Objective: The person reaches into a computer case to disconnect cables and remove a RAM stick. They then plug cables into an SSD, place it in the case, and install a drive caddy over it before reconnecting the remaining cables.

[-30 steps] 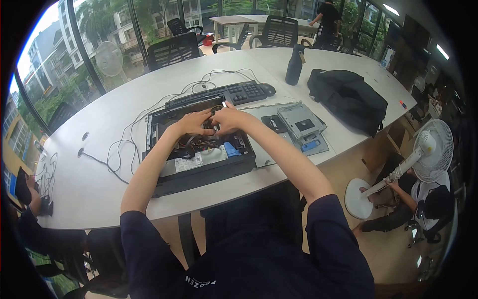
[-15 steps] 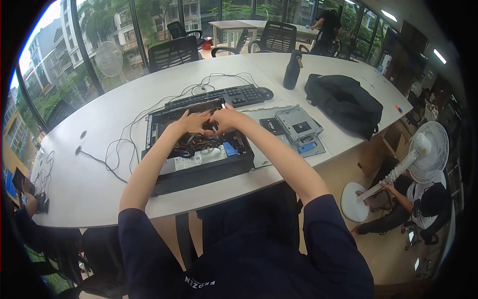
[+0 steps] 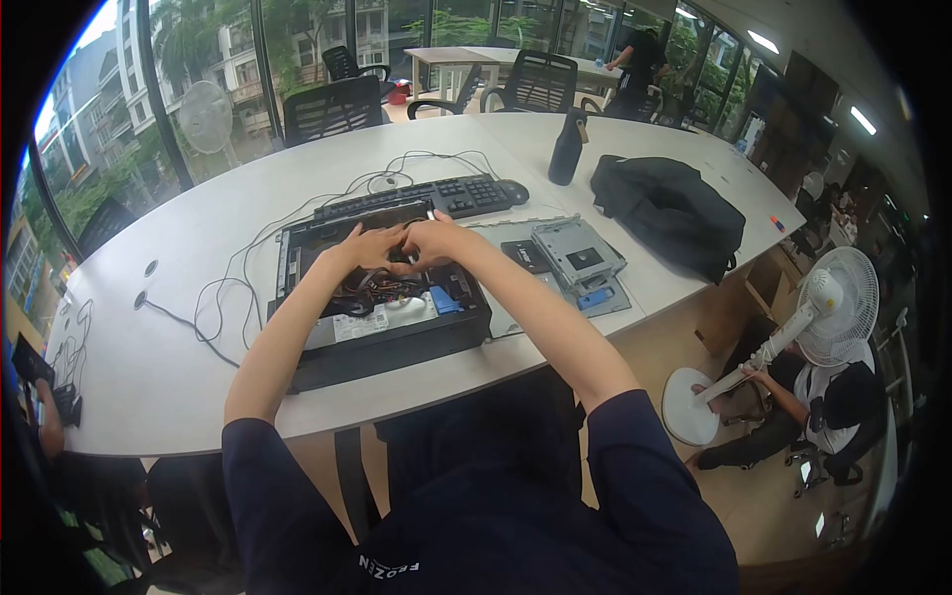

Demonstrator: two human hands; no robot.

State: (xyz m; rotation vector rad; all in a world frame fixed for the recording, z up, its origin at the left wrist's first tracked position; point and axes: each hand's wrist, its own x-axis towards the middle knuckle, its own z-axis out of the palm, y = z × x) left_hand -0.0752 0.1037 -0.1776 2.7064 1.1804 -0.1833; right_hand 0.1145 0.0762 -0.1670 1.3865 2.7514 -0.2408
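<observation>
You have both hands at the far part of the open desktop computer case [image 3: 397,359], which lies flat on the white table [image 3: 188,327], close to the edge at your body. Your left hand [image 3: 372,248] comes from the left side with the fingers spread and a little bent, and your right hand [image 3: 434,244] is curled just beside it, so that the fingertips of both meet low in the case. What they grasp there I cannot tell, because the hands themselves cover it. A small white piece [image 3: 431,215] shows at the far side of your right hand; whether you hold it is not clear.

Nearer to you in the case are a bundle of dark cables [image 3: 375,294], a metal box with a white label [image 3: 362,326] and a blue plastic part [image 3: 445,299].

Behind the case lie the black keyboard [image 3: 436,195] and, at its right end, the mouse [image 3: 513,191]. To the right of the case, a metal side panel [image 3: 504,319] bears a flat black drive [image 3: 523,256] and a silver drive cage [image 3: 578,254]. Farther on the table, a dark bottle [image 3: 566,154] stands upright near a black bag [image 3: 669,213].
</observation>
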